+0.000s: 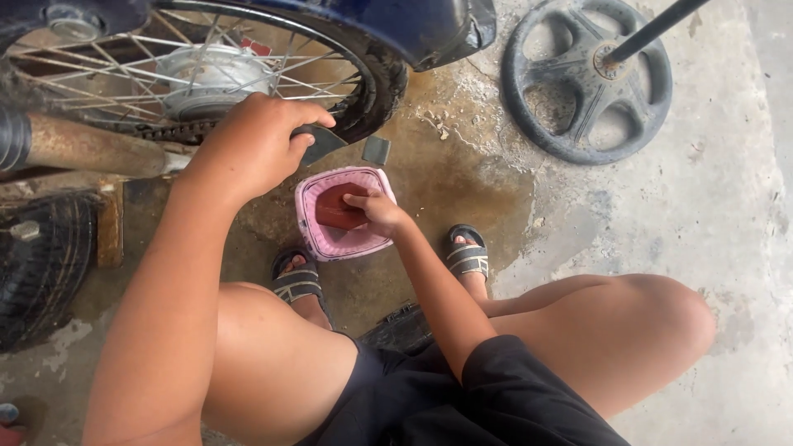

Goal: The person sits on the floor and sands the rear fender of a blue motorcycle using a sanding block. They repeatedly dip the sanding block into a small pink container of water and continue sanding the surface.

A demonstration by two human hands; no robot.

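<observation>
Two hands at work: both yours, one thing gripped in each.
Left hand: your left hand point(252, 140) is closed over a flat dark metal lever point(320, 142), held against the black rubber tyre of the spoked motorcycle wheel point(382, 87).
Right hand: your right hand point(376, 209) pinches a reddish-brown wedge-shaped block point(339, 209), fingers curled on its upper edge.
Location: the block sits inside a pink square plastic tub point(307, 223) on the wet concrete floor point(462, 182), just below the wheel, between your sandalled feet.
Orientation: the lever's long axis runs left to right, tip pointing right towards the tyre; a second small grey piece point(377, 149) lies just beside it.
Progress: judged early; the tyre looks seated on its rim, the block not lifted out.
</observation>
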